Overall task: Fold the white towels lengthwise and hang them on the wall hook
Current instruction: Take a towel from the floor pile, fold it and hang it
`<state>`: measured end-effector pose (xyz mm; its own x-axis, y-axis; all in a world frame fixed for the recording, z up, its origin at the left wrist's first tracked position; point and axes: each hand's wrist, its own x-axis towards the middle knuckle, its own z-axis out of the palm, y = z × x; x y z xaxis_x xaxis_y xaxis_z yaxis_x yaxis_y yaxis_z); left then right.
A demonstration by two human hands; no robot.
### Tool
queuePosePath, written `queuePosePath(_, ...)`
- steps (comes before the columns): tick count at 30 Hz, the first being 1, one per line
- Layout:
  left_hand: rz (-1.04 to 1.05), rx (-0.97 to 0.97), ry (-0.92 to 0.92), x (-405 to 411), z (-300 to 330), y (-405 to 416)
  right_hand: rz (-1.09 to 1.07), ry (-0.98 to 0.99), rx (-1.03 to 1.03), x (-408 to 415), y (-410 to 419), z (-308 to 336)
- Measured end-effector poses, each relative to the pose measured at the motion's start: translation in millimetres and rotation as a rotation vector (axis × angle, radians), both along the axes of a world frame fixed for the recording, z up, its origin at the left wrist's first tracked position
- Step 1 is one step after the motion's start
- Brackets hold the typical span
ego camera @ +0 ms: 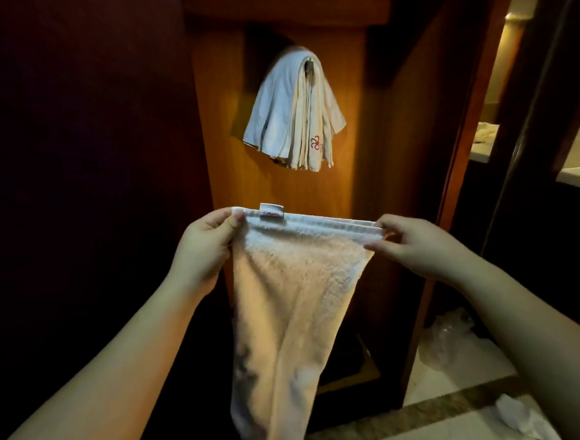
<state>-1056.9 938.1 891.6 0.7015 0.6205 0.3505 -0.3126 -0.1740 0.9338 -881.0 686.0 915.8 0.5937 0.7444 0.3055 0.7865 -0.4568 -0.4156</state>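
Towel (287,288) hangs mid-frame below the hook (309,70): soft, light, limp terry that I judge will sag wherever unsupported. My left hand (204,244) and right hand (417,246) each pinch a top corner; I'd keep hold along that doubled hem.

The hook (309,70) at upper centre is almost wholly covered by the hung towels (289,116), only a dark sliver showing at their top. The held towel (282,305) runs off the bottom edge, its lower end blurred. The label (271,211) on its top hem is too small to read, and the white heap (521,421) at lower right is partly behind the right forearm.
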Motion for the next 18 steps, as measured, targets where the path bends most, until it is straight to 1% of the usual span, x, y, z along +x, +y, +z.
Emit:
queuePosePath(1,0.011,0.007,0.012,-1,-1,-1,-0.002,0.008,0.031,-2,0,-4)
queuePosePath(3,0.017,0.033,0.012,-1,-3,-3,0.003,0.031,0.172,-5,-1,-7)
queuePosePath(8,0.011,0.031,-0.041,3,-2,-13,-0.057,0.109,0.701,-8,7,-24)
queuePosePath(10,0.001,0.027,-0.064,6,0,-22,-0.095,0.101,0.907,-7,13,-32)
queuePosePath(11,-0.003,0.021,-0.077,8,1,-27,-0.125,0.077,0.964,-6,15,-35)
queuePosePath(15,-0.011,-0.055,-0.106,15,-1,-45,-0.242,0.020,1.068,-8,22,-38)
queuePosePath(18,-0.008,-0.108,-0.114,17,-2,-52,-0.278,-0.034,1.020,-5,20,-43)
